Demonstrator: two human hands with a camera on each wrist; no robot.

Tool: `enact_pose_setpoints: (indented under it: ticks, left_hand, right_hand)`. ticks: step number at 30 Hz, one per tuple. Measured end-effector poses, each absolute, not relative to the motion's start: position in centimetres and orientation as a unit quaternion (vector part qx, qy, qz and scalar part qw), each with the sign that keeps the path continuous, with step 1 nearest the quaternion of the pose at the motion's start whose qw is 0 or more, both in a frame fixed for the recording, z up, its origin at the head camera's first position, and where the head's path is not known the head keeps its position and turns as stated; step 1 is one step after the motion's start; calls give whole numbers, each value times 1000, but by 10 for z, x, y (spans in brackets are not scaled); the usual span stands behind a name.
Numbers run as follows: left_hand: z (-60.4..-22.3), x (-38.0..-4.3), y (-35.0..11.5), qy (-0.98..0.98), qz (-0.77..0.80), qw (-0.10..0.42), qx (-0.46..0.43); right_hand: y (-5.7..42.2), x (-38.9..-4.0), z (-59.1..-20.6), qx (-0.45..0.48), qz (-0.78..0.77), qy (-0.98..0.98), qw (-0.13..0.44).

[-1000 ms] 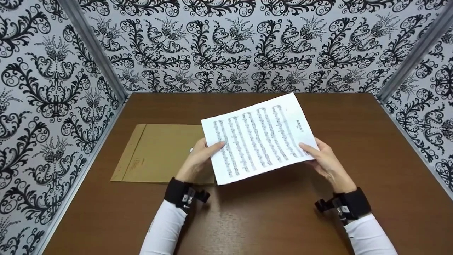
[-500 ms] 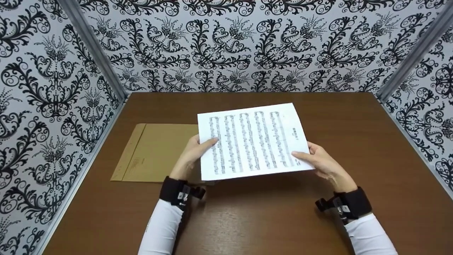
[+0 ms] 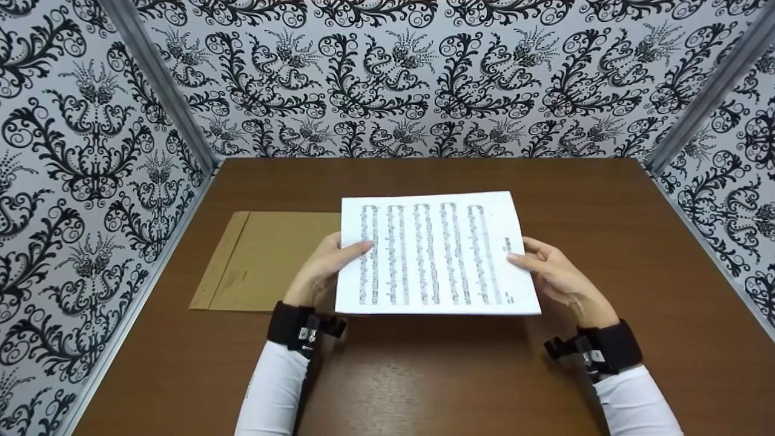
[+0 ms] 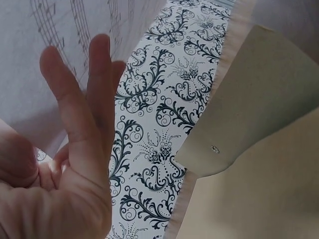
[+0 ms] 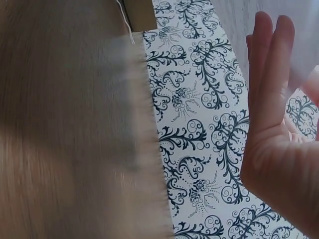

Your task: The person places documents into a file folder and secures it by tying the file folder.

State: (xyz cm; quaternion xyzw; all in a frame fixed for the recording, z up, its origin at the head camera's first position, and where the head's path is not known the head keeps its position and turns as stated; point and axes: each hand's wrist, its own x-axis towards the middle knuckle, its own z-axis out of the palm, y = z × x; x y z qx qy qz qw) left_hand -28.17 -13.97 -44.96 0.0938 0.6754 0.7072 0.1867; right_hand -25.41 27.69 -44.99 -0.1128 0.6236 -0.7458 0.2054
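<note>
Both hands hold white sheet music (image 3: 436,260) level above the table, its staves running away from me and its heading toward the right. My left hand (image 3: 324,266) grips the left edge, thumb on the printed face and fingers underneath. In the left wrist view, the fingers (image 4: 75,107) extend along the paper's underside, which also bears printed staves. My right hand (image 3: 560,275) pinches the right edge, thumb on top. Partly under the left hand and paper lies a brown envelope (image 3: 272,260); the left wrist view shows its raised flap (image 4: 249,99) with a small fastener.
The brown wooden table (image 3: 424,387) extends around the paper. Patterned walls (image 3: 387,79) close off the back and both sides. A white string (image 5: 126,22) hangs near the envelope's edge (image 5: 139,15) in the right wrist view.
The sheet music has turned from a slant to nearly square with the table, its far right corner coming nearer. My left hand has shifted slightly left. Both hands keep their grip; the envelope stays put.
</note>
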Motion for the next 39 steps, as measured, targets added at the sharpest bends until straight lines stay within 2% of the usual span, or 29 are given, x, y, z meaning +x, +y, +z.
enact_pose_setpoints:
  ticks: [11,18,26,39]
  left_hand:
    - [-454,-283,-135,680,691,209,129]
    - [-458,-283,-127,693,678,213,125]
    - [-460,-281,-121,712,660,210,119]
    - [-460,-281,-120,720,651,209,119]
  right_hand:
    - [274,-252,-448,-92,-734,647,185]
    - [271,-249,-452,-63,-724,656,205]
    - [271,-252,-458,-95,-697,679,211]
    - [268,-252,-459,-72,-651,736,175]
